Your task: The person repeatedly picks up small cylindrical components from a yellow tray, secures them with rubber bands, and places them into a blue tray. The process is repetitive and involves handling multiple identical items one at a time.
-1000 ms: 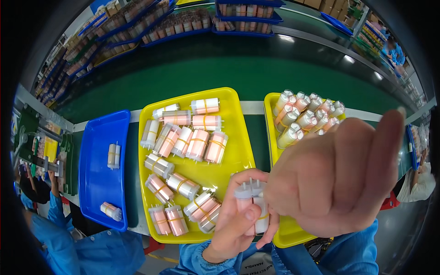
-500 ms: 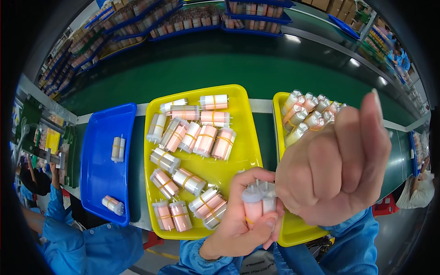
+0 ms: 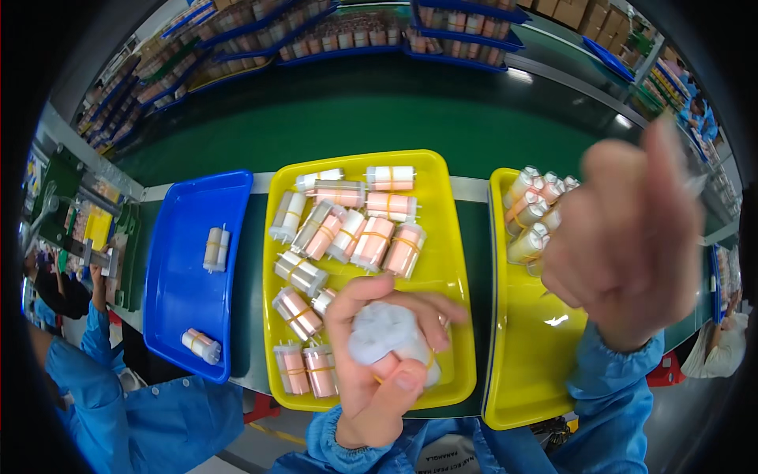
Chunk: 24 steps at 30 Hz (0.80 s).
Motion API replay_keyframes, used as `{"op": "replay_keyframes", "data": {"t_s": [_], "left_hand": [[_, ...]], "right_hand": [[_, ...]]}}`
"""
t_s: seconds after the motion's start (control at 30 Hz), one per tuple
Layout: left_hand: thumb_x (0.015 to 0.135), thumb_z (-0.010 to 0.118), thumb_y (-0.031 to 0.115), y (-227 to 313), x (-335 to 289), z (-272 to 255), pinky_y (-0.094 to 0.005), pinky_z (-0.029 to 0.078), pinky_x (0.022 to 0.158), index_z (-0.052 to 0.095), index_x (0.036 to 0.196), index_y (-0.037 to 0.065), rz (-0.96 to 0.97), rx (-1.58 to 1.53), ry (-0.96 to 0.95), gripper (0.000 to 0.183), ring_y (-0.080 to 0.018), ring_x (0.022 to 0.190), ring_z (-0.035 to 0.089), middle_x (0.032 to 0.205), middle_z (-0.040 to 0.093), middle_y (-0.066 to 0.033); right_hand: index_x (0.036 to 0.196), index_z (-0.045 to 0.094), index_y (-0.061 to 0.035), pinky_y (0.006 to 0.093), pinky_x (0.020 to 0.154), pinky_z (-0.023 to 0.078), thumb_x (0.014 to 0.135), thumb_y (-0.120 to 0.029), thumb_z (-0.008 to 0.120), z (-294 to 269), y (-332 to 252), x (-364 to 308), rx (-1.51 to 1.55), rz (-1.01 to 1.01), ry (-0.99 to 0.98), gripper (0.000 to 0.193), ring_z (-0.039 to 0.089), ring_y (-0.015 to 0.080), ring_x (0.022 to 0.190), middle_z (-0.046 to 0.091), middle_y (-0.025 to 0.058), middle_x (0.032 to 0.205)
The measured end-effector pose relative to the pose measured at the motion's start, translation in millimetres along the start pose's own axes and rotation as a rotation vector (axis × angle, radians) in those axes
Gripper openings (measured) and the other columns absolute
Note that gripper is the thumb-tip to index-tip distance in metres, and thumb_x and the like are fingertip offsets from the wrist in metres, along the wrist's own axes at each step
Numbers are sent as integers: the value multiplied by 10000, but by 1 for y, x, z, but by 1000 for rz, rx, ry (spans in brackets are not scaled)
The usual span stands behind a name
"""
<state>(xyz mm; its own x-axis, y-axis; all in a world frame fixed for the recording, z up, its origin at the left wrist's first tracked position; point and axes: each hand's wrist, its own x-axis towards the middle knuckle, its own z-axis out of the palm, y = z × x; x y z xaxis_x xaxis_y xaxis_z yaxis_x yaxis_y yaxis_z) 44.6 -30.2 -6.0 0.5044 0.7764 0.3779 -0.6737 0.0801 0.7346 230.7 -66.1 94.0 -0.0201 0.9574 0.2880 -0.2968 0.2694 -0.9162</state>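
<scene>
- A white-capped cylinder part (image 3: 392,345) with a pink body sits in the left hand (image 3: 377,365), fingers closed around it, above the near end of the middle yellow tray (image 3: 454,261).
- The right hand (image 3: 624,245) is raised and blurred over the right yellow tray (image 3: 530,379); fingers curled together, whether it holds something I cannot tell.
- More such cylinders (image 3: 359,229) lie in the middle tray.
- A blue tray (image 3: 178,276) lies to the left with two cylinders.

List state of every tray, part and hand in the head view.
left hand: closed around a white-capped bundle, over the middle yellow tray
right hand: raised, blurred, fingers curled
middle yellow tray: many bundles lying flat
right yellow tray: bundles at far end only
blue tray: two bundles, apart
</scene>
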Motion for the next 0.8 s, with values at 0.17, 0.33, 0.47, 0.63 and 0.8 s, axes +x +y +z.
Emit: {"op": "replay_keyframes", "data": {"t_s": [0.17,0.33,0.47,0.63,0.8], "left_hand": [[921,594,465,4,2,0,-506,304,1098,269,1393,50,107,255,153,708,-401,1343,376,1330,469,-329],[865,683,457,-2,10,5,-490,370,1063,291,1400,55,301,377,314,776,-392,1362,368,1523,208,-330],[747,787,495,0,12,-26,-455,416,1019,303,1398,38,515,869,139,932,-358,1274,444,1450,299,-281],[525,949,435,24,2,-25,-368,491,873,398,1331,39,544,1290,150,1053,-273,1081,514,1243,441,-146],[452,960,471,16,7,-28,-387,452,896,408,1278,50,688,1255,148,1079,-284,1100,492,1217,438,-125]], "right_hand": [[1026,628,35,275,687,505,954,-299,600,10,28,16,-545,260,-318,342,639,168,763,673,105,875],[1129,665,4,250,693,482,956,-327,627,16,53,18,-256,422,-210,375,597,101,806,687,68,919],[1096,663,13,250,713,484,954,-311,635,17,51,18,-108,470,-156,355,594,97,825,675,60,909],[1087,639,7,249,792,479,945,-267,652,26,52,17,-104,399,-81,310,585,102,906,651,51,963],[1200,583,33,272,928,465,934,-110,641,25,56,15,-164,320,-178,308,570,110,1049,617,63,1083]]}}
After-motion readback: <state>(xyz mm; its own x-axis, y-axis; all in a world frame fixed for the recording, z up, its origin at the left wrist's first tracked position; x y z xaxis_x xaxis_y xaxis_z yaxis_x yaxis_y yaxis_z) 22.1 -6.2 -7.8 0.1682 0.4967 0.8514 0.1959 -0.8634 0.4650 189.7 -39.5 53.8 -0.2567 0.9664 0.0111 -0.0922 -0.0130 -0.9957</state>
